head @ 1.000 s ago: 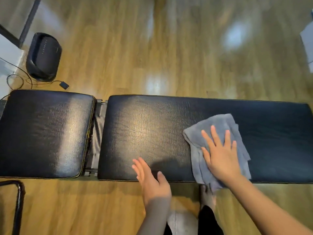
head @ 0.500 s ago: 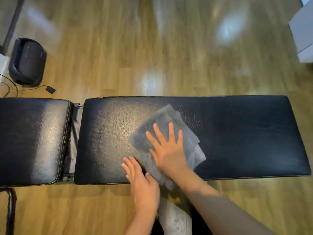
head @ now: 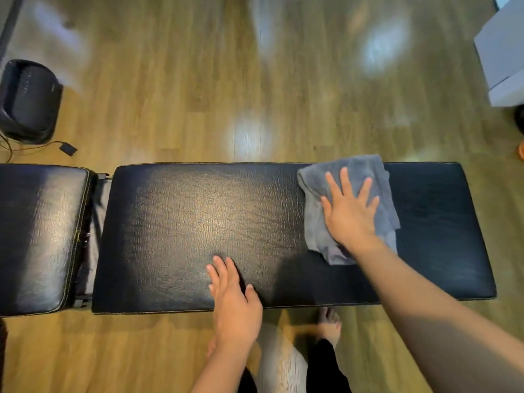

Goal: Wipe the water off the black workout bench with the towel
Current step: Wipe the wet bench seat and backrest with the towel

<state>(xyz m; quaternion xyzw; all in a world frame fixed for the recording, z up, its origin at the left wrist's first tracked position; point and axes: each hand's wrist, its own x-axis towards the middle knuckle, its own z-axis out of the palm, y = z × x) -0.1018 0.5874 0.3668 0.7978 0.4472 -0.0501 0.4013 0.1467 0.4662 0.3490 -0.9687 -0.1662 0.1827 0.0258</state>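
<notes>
Now, seen from the head camera, the right hand lies flat with fingers spread, pressing the grey towel onto the far right part of the long black bench pad. The left hand rests flat, holding nothing, on the pad's near edge (probably for bracing). To wipe well, I would keep the palm's pressure even and overlap strokes toward the right end, turning the towel once it is soaked. Count: one towel, two pads (the short pad at left), two hands, one black device on the wooden floor, one white box.
</notes>
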